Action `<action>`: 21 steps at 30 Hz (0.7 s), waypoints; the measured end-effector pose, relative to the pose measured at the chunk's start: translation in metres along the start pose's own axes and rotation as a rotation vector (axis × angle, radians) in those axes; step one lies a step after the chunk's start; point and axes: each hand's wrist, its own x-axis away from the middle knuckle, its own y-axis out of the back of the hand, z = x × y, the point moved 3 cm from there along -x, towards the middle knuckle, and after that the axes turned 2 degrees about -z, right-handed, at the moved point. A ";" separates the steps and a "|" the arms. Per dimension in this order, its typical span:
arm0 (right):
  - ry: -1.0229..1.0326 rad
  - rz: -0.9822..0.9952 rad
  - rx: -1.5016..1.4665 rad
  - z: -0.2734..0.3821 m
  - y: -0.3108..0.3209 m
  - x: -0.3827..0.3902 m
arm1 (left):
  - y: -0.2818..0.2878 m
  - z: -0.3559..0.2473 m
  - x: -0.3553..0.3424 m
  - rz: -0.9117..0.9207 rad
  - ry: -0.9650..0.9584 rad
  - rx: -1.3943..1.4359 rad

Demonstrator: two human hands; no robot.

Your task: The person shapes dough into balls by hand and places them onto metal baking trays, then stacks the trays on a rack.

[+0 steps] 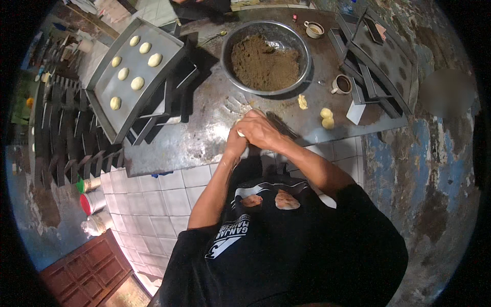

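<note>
My right hand [260, 129] is cupped over my left hand [237, 142] just above the near edge of the metal table. Both hands are closed together around a piece of pale dough [241, 133], of which only a small bit shows between the fingers. Straight beyond them stands a wide steel bowl [225, 65] with brown crumbly filling [263, 66] in it. On the table to the right lie a flattened scrap of dough [303, 102] and two small yellowish dough lumps [327, 117] that touch each other.
At the left, a raised metal tray [105, 87] bears several pale dough balls [137, 83]. A cup of dark drink [341, 84] and a second cup [314, 29] stand to the right. Beyond them are stacked dark trays [394, 61] with a phone [374, 31] on top.
</note>
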 end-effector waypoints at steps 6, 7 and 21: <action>-0.438 -0.033 0.171 -0.199 0.059 -0.133 | 0.008 -0.060 -0.080 0.090 -0.180 0.233; -0.483 0.028 0.346 -0.244 0.065 -0.140 | 0.007 -0.081 -0.091 0.092 -0.162 0.246; -1.028 0.500 -0.647 -0.295 0.031 -0.095 | 0.026 -0.094 -0.164 0.007 -0.164 0.056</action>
